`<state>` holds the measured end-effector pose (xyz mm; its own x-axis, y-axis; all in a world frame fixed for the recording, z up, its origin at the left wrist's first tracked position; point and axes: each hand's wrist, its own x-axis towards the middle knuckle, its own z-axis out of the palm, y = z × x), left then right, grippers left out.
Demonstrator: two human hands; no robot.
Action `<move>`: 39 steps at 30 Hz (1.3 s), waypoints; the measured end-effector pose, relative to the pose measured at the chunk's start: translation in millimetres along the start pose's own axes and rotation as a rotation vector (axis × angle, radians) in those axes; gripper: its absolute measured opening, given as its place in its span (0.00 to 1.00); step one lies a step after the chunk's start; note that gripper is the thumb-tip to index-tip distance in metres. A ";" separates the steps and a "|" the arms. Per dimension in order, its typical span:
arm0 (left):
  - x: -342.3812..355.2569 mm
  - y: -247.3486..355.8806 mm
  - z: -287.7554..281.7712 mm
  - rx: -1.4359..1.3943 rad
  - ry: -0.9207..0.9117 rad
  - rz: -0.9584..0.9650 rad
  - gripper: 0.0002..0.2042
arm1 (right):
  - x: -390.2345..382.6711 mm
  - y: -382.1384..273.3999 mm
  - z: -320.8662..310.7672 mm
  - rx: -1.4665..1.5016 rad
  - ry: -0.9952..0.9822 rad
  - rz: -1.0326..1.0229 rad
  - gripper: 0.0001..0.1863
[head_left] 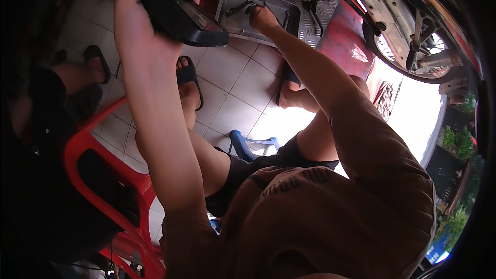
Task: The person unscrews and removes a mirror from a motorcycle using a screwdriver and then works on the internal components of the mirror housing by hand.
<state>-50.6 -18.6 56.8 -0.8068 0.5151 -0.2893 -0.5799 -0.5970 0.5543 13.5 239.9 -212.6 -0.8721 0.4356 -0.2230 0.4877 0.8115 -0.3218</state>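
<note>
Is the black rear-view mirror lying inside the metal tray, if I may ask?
No, the left hand holds the black rear-view mirror up, outside the metal tray.

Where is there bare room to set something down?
The tiled floor shows a bare patch between the wearer's sandals, bordered by the metal tray and blue stool. The tray is crowded: tools and the right hand occupy it.

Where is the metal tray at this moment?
In the head view, the metal tray lies near the top centre, right of the black mirror that the left hand holds; the right hand reaches into it.
</note>
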 end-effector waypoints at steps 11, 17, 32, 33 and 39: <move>-5.4 -5.7 15.9 -0.025 0.091 0.039 0.09 | 61.4 -4.0 44.5 -0.244 -0.013 -0.307 0.13; -5.0 -0.5 4.2 -0.011 0.087 0.049 0.08 | 38.8 -34.3 -12.5 -0.165 0.086 -0.476 0.13; -6.3 -28.4 40.1 0.049 0.107 0.063 0.07 | -126.9 -76.5 -231.8 1.879 0.041 -0.264 0.11; -7.0 -32.8 43.9 0.063 0.104 0.062 0.07 | -131.0 -77.7 -232.3 1.887 0.008 -0.236 0.10; -6.2 -52.0 54.9 0.137 -0.026 0.078 0.10 | -131.7 -64.5 -227.3 1.988 -0.047 -0.193 0.09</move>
<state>-9.2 43.0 72.6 -0.8445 0.4874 -0.2221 -0.4935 -0.5468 0.6764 87.6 218.7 46.6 -0.9237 0.3757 -0.0753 -0.2125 -0.6658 -0.7153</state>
